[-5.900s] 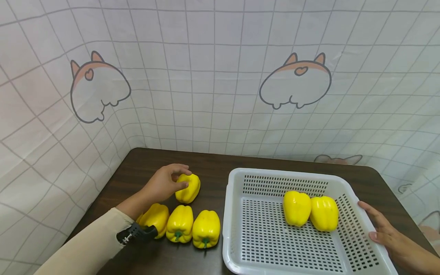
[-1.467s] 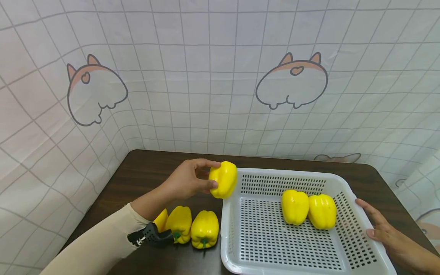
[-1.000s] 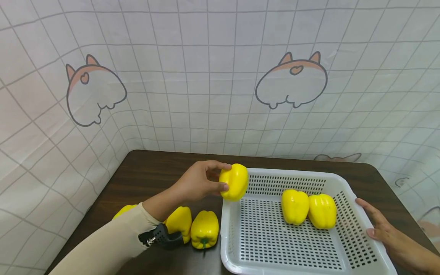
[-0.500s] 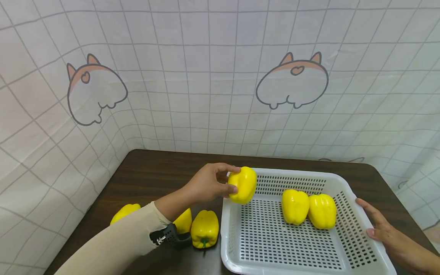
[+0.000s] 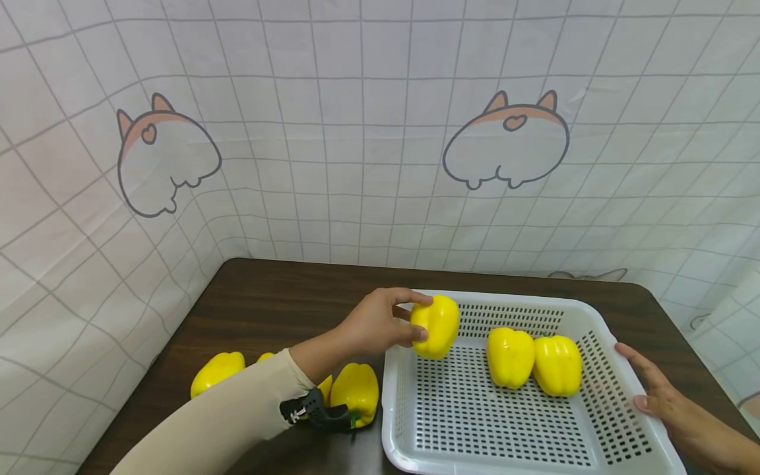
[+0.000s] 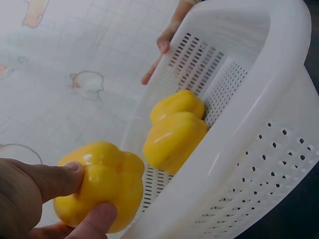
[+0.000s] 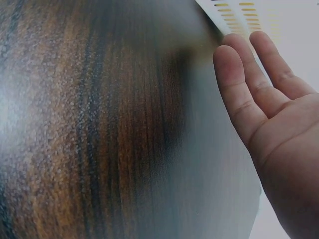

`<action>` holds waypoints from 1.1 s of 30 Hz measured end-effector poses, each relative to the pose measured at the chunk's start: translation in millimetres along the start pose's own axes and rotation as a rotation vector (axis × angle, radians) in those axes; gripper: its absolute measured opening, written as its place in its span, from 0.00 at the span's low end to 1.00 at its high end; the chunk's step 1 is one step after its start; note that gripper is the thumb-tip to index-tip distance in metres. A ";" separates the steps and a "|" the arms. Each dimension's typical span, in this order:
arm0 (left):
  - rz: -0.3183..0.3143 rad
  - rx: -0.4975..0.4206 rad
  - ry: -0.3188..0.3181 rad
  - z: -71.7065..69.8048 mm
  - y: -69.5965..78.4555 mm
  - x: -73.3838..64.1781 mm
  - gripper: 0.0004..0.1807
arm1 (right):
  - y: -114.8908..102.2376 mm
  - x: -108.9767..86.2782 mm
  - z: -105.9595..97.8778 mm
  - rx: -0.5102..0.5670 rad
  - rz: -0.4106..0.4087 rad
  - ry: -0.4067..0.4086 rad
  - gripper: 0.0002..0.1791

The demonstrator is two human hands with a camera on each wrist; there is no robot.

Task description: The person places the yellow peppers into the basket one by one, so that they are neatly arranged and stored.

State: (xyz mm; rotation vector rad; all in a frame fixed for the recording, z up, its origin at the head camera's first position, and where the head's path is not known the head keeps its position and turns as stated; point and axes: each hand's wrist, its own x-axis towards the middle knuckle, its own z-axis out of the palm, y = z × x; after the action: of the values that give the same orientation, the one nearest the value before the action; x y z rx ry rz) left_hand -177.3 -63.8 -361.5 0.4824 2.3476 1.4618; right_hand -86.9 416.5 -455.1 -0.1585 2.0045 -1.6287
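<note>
In the head view my left hand (image 5: 380, 322) grips a yellow bell pepper (image 5: 438, 326) over the left side of the white perforated basket (image 5: 475, 429). In the left wrist view, thumb and fingers press on either side of this pepper (image 6: 107, 184), near the basket's rim (image 6: 234, 134). Two more yellow bell peppers, one left (image 5: 510, 358) and one right (image 5: 558, 366), lie side by side inside the basket. My right hand (image 5: 667, 402) rests against the basket's right side, thumb at the rim. Its fingers (image 7: 237, 94) look extended in the right wrist view.
On the dark wooden table (image 5: 267, 297), several yellow bell peppers lie left of the basket, among them one at the far left (image 5: 220, 371) and one beside the basket (image 5: 356, 392). My left sleeve (image 5: 237, 412) covers others partly. A white gridded cloth (image 5: 356, 132) hangs behind.
My left hand has taken the pepper from the back of the table and carried it right, past the basket's left rim to above its inside. The right hand and basket stay nearly still.
</note>
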 end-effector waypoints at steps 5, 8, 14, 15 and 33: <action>0.006 0.003 -0.006 7.1 0.5 3.8 0.29 | 1.2 -1.4 1.4 0.009 -0.007 -0.006 0.42; 0.008 0.008 -0.013 11.0 1.8 5.0 0.29 | 1.7 -3.1 3.5 0.008 -0.011 -0.002 0.41; 0.025 0.051 -0.016 17.9 3.0 6.0 0.28 | 3.6 -6.0 7.5 0.012 -0.011 0.007 0.40; 0.027 0.059 -0.011 18.8 2.9 6.2 0.28 | 3.8 -6.6 7.9 0.013 -0.014 0.004 0.40; 0.009 0.060 -0.012 39.8 -0.4 19.1 0.28 | 6.1 -5.4 9.4 -0.035 -0.015 0.027 0.41</action>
State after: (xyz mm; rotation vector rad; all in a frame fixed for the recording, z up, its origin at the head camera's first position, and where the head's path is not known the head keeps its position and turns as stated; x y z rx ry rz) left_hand -176.4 -23.9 -380.4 0.5171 2.3887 1.3916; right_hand -76.4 412.2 -460.1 -0.1663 2.0580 -1.6137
